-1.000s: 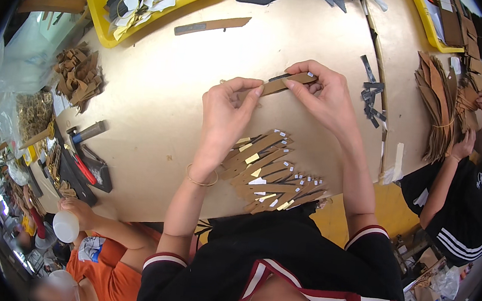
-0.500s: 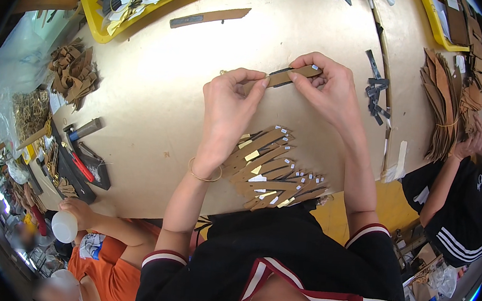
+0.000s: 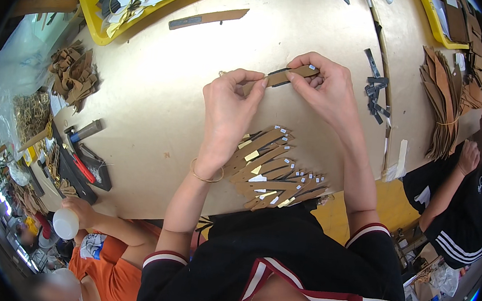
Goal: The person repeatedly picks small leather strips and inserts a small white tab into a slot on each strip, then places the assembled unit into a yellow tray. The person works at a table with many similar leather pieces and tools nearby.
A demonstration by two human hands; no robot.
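Between my two hands, above the middle of the table, is a brown leather strap [image 3: 278,77] with a black strip along its edge and a small white-blue tag at its right end. My left hand [image 3: 231,106] pinches the strap's left end between thumb and fingers. With thumb on top, my right hand [image 3: 325,89] grips it close to the tagged end. Below my hands lies a fanned pile of brown straps [image 3: 276,174], several bearing small tags and yellow or white slips. Farther off, a single brown strap [image 3: 222,16] with a black piece rests on the table.
Yellow trays [image 3: 93,25] of scraps stand at the back. Black strips [image 3: 376,91] lie right of my hands, beyond them bundled brown straps [image 3: 439,106]. To the left are curled brown pieces [image 3: 74,76] and a hammer [image 3: 86,130]. A co-worker sits on each side.
My hands and the strap have hardly moved. At the right, the co-worker's hand has come down and away from the bundled straps.
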